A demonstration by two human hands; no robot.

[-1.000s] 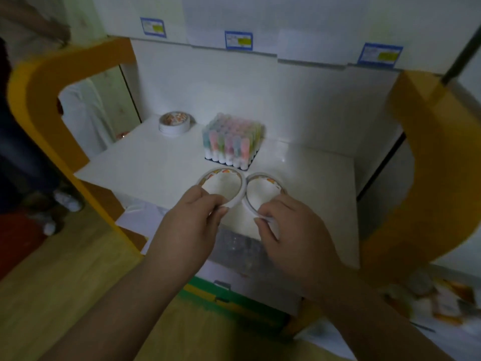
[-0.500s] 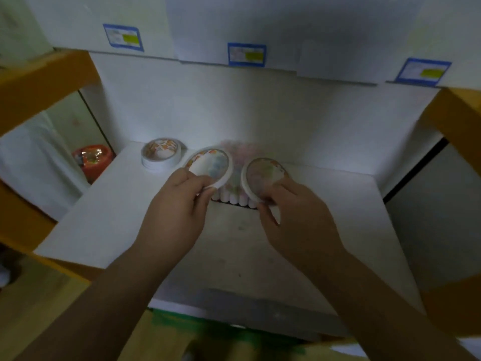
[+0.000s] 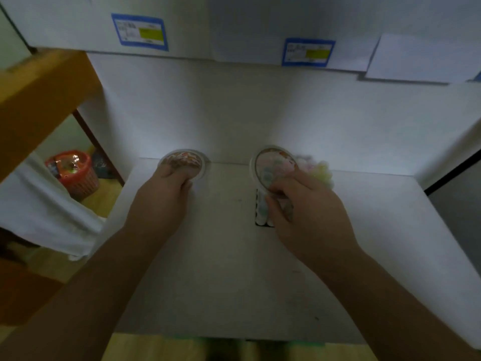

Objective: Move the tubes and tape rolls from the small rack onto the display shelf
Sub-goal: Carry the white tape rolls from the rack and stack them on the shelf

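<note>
1. The left hand [image 3: 158,201] grips a tape roll [image 3: 185,162] at the far left of the white shelf [image 3: 221,269].
2. The right hand [image 3: 307,209] pinches a second roll [image 3: 270,165], tilted up over the block of tubes [image 3: 263,212] (pastel, blurred).
3. An orange basket [image 3: 75,173] sits left, beyond the shelf.

The picture is dim and soft, brightest on the back wall [image 3: 260,121] above the shelf's [image 3: 221,269] far edge, and darker toward the near edge. The tubes [image 3: 318,170] are blurred to a pastel smear. Straight lines bow at the frame's edges.
</note>
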